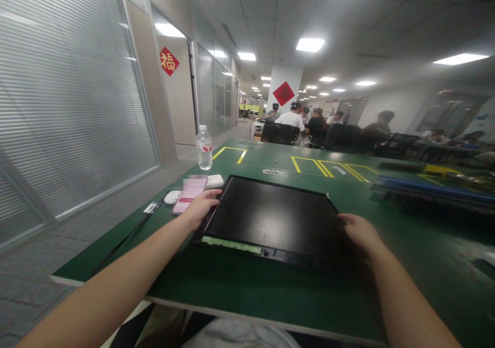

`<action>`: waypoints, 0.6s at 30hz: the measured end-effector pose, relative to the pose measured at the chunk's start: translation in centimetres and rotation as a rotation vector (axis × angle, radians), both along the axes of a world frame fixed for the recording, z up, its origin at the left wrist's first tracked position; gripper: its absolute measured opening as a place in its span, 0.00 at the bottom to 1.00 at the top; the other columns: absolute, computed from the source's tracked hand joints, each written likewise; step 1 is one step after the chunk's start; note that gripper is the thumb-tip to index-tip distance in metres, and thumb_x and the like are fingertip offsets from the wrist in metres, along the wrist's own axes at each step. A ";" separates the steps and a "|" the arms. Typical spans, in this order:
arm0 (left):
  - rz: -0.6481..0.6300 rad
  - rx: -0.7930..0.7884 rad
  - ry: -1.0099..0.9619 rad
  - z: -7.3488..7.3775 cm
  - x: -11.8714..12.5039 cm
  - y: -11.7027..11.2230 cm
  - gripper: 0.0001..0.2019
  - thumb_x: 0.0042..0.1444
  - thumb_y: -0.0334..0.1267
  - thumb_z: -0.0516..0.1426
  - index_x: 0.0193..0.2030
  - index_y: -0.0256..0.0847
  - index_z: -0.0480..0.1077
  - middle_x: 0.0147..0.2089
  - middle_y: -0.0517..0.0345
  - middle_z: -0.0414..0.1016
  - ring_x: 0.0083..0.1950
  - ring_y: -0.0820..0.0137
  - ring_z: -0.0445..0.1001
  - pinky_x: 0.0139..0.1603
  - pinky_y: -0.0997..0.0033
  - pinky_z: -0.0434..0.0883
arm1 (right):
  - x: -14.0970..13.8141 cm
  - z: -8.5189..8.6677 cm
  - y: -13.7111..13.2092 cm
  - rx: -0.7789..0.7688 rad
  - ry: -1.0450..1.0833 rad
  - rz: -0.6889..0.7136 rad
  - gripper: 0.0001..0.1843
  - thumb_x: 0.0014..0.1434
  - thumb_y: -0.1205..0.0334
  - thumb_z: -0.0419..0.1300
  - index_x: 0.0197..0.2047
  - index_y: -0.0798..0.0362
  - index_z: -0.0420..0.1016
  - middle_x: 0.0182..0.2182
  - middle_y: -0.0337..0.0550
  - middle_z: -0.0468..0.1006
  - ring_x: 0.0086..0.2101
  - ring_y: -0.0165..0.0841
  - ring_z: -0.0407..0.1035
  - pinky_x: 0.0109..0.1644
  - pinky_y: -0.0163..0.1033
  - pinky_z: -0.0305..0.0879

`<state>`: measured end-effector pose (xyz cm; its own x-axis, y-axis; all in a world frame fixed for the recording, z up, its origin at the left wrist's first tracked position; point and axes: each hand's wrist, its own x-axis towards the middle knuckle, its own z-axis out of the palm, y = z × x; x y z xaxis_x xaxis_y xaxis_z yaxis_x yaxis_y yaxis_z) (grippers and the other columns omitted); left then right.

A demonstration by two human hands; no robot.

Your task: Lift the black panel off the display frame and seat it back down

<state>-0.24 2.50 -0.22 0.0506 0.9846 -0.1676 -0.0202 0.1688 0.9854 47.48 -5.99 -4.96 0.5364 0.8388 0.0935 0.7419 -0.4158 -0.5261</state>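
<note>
A black LCD screen panel (276, 214) lies face up above the green tabletop, a strip of green circuit board (232, 245) along its near edge. My left hand (201, 207) grips the panel's left edge, fingers stretched toward its far corner. On the opposite side, my right hand (359, 234) is closed round the right edge, thumb on top. The undersides of both hands are hidden. Whether the panel rests on the table or is slightly raised, I cannot tell.
Left of the panel are a phone (189, 196), a white case (214, 181), a black lanyard (127, 237) and a water bottle (204, 149). Blurred blue and black parts (425, 191) lie at right. Yellow tape (313, 165) marks the green table (251, 281). People sit beyond.
</note>
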 end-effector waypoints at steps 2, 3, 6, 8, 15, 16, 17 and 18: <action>-0.003 -0.055 -0.034 0.1 0.1 0.0 0.25 0.54 0.23 0.57 0.60 0.38 0.68 0.42 0.52 0.83 0.27 0.70 0.79 0.27 0.73 0.75 | -0.2 0.1 -0.1 0.010 0.008 -0.004 0.27 0.48 0.70 0.58 0.51 0.51 0.82 0.36 0.48 0.83 0.37 0.39 0.76 0.41 0.37 0.66; -0.005 -0.080 -0.060 0.2 0.1 0.0 0.26 0.54 0.24 0.58 0.61 0.38 0.68 0.38 0.54 0.83 0.26 0.70 0.79 0.26 0.72 0.75 | -0.3 0.2 -0.1 0.011 0.015 -0.004 0.27 0.48 0.70 0.59 0.52 0.51 0.81 0.35 0.47 0.82 0.36 0.39 0.75 0.40 0.37 0.66; -0.011 -0.132 -0.138 0.5 0.2 -0.3 0.29 0.54 0.26 0.61 0.64 0.38 0.66 0.34 0.53 0.83 0.25 0.67 0.80 0.26 0.70 0.77 | -0.7 0.4 -0.3 0.010 0.027 0.005 0.26 0.48 0.70 0.58 0.51 0.51 0.81 0.32 0.45 0.82 0.34 0.36 0.75 0.38 0.35 0.64; -0.015 -0.149 -0.159 0.6 0.2 -0.5 0.32 0.54 0.27 0.62 0.66 0.38 0.64 0.33 0.52 0.83 0.26 0.64 0.81 0.27 0.67 0.78 | -1.0 0.7 -0.5 0.006 0.029 0.002 0.26 0.48 0.71 0.57 0.51 0.51 0.81 0.32 0.44 0.81 0.34 0.35 0.74 0.36 0.34 0.63; -0.130 -0.182 -0.142 0.1 0.0 -0.6 0.31 0.50 0.26 0.65 0.62 0.37 0.69 0.34 0.51 0.84 0.26 0.62 0.82 0.28 0.65 0.80 | -1.9 1.7 -0.8 -0.013 0.001 -0.032 0.29 0.48 0.75 0.55 0.53 0.54 0.79 0.35 0.45 0.81 0.31 0.33 0.73 0.32 0.33 0.60; -0.147 -0.175 -0.137 0.1 -0.1 -0.5 0.29 0.49 0.26 0.66 0.60 0.38 0.71 0.34 0.51 0.84 0.26 0.62 0.82 0.28 0.65 0.80 | -1.9 1.7 -0.7 -0.015 -0.003 -0.034 0.29 0.48 0.75 0.55 0.53 0.54 0.79 0.35 0.44 0.82 0.31 0.33 0.73 0.32 0.33 0.60; -0.158 -0.165 -0.131 0.0 -0.1 -0.5 0.29 0.48 0.26 0.66 0.59 0.38 0.72 0.34 0.51 0.85 0.27 0.62 0.82 0.29 0.65 0.80 | -1.8 1.6 -0.7 -0.014 -0.007 -0.035 0.29 0.48 0.75 0.55 0.53 0.54 0.79 0.35 0.44 0.82 0.32 0.33 0.73 0.32 0.33 0.60; -0.165 -0.155 -0.125 -0.1 -0.2 -0.4 0.29 0.47 0.26 0.66 0.59 0.39 0.72 0.35 0.51 0.85 0.27 0.62 0.82 0.29 0.65 0.80 | -1.7 1.5 -0.6 -0.012 -0.009 -0.035 0.28 0.49 0.75 0.55 0.53 0.54 0.79 0.36 0.45 0.82 0.33 0.33 0.74 0.33 0.33 0.61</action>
<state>-0.46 2.06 -0.31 0.2379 0.9243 -0.2985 -0.1002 0.3290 0.9390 45.79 -6.60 -3.48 0.5646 0.8206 0.0890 0.7316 -0.4475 -0.5143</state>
